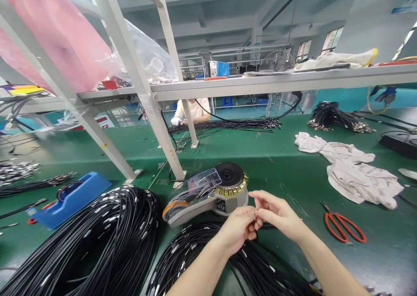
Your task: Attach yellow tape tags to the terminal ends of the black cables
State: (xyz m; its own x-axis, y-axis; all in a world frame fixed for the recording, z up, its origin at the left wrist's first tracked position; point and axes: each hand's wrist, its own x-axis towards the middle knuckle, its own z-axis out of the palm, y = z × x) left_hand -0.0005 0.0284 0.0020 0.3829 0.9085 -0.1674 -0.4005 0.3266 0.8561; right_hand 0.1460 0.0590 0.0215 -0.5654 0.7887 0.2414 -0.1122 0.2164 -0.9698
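My left hand (239, 226) is closed in a pinch over a coil of black cables (192, 248). Fingertip to fingertip with it, my right hand (280, 213) is also pinched, its index finger stretched toward the round tape dispenser (239, 200). Something small sits between the fingertips, too tiny to name; a bit of dark cable shows just below them. The dispenser has a black round top and short yellow strips around its rim, and stands right behind my hands.
A bigger black cable coil (130, 217) lies left, beside a blue tape holder (74, 200). Red-handled scissors (343, 226) and white gloves (361, 178) are at right. Metal posts (163, 135) carry a shelf (276, 81). Across the bench a person (195, 111) handles black cables.
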